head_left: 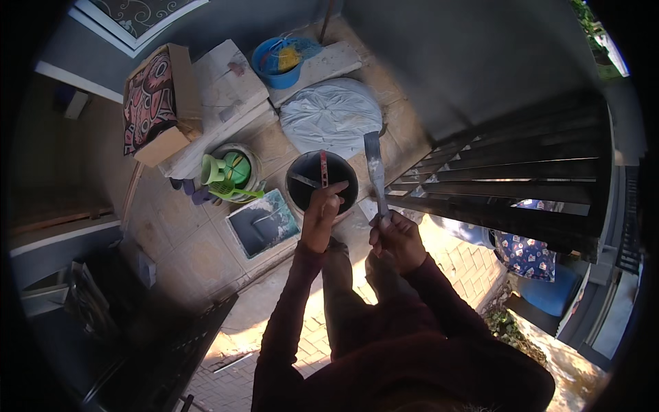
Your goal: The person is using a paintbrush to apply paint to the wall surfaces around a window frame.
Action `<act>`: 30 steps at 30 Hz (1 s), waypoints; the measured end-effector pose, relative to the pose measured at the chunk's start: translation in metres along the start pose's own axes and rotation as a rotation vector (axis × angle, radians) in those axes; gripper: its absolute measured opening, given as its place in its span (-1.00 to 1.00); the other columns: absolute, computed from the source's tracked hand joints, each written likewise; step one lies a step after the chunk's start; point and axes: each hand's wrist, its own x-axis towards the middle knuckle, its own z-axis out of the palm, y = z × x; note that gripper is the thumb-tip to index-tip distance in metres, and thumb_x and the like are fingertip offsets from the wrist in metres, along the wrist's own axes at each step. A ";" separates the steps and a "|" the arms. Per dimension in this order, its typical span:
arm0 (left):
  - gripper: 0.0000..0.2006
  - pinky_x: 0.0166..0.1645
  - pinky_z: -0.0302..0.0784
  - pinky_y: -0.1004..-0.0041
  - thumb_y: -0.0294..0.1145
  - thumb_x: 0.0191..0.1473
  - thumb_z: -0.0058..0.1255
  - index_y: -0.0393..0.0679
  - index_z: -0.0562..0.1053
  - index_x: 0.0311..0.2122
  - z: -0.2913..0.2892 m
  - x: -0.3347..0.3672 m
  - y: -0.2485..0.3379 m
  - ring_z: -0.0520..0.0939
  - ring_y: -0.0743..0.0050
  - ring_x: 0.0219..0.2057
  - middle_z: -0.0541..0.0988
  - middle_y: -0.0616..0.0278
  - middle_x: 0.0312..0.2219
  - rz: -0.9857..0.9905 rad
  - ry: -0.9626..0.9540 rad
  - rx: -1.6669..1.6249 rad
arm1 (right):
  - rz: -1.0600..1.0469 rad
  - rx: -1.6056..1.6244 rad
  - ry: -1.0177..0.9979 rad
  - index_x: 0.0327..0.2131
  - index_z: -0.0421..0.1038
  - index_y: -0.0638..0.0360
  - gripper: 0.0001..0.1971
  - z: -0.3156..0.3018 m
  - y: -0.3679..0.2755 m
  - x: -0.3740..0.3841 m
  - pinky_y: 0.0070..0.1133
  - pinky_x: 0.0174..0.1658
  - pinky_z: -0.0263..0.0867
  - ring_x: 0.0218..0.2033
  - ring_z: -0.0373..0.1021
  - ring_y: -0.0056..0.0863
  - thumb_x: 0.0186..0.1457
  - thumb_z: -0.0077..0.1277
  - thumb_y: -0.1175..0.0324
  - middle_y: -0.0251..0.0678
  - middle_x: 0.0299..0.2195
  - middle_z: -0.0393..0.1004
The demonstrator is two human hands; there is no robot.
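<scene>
A dark round bucket (pixel 345 168) stands on the floor in front of me, its inside black. My left hand (pixel 321 216) is over its near side with fingers curled, closed at the near end of a narrow red stick (pixel 324 165) that reaches across the opening. A flat grey strip (pixel 303 180) also crosses the bucket, its near end close to my fingers. To the right, my right hand (pixel 398 239) grips the handle of a paintbrush (pixel 374 161), held bristles away from me. The bristles look dark grey, and the brush is smeared with pale paint.
Left of the bucket lies a square, paint-smeared tray (pixel 280 204). Behind it, a pail (pixel 258 180) holds green items. A grey plastic-covered round thing (pixel 329 113), a blue basin (pixel 280 77) and an open cardboard box (pixel 184 96) stand farther back. A dark slatted gate (pixel 508 189) is at right.
</scene>
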 end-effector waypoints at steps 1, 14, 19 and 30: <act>-0.50 -0.22 0.32 0.58 0.08 0.27 -0.22 -0.11 0.47 0.05 0.001 0.003 -0.002 0.44 0.68 -0.28 0.51 0.31 -0.21 -0.011 0.000 -0.017 | -0.032 -0.059 0.063 -0.10 0.36 0.28 -0.70 -0.006 -0.004 -0.008 -0.60 -0.44 0.33 -0.56 0.40 -0.52 0.29 -0.08 0.22 -0.25 -0.49 0.49; -0.69 -0.25 0.35 0.60 -0.26 0.24 -0.08 -0.18 0.45 0.01 -0.052 0.179 0.114 0.47 0.66 -0.31 0.53 0.29 -0.15 -0.053 -0.091 -0.038 | -0.494 0.177 0.294 0.10 0.35 0.29 -0.60 0.038 -0.141 0.099 -0.56 -0.37 0.42 -0.33 0.44 -0.57 0.25 -0.03 0.29 -0.27 -0.21 0.47; -0.71 -0.32 0.32 0.65 -0.33 0.23 -0.09 -0.16 0.44 0.01 -0.048 0.228 0.161 0.47 0.71 -0.37 0.52 0.32 -0.15 -0.059 -0.079 0.020 | -0.695 0.265 0.387 0.10 0.35 0.27 -0.59 0.054 -0.238 0.175 -0.61 -0.38 0.38 -0.36 0.41 -0.62 0.22 -0.01 0.32 -0.35 -0.26 0.48; -0.76 -0.40 0.29 0.69 -0.35 0.25 -0.12 -0.20 0.45 -0.05 -0.018 0.361 0.261 0.45 0.76 -0.46 0.58 0.23 -0.14 0.041 -0.137 0.011 | -0.805 0.552 0.376 -0.02 0.41 0.27 -0.61 -0.002 -0.345 0.209 -0.53 -0.39 0.28 -0.49 0.32 -0.62 0.23 -0.05 0.16 -0.43 -0.45 0.41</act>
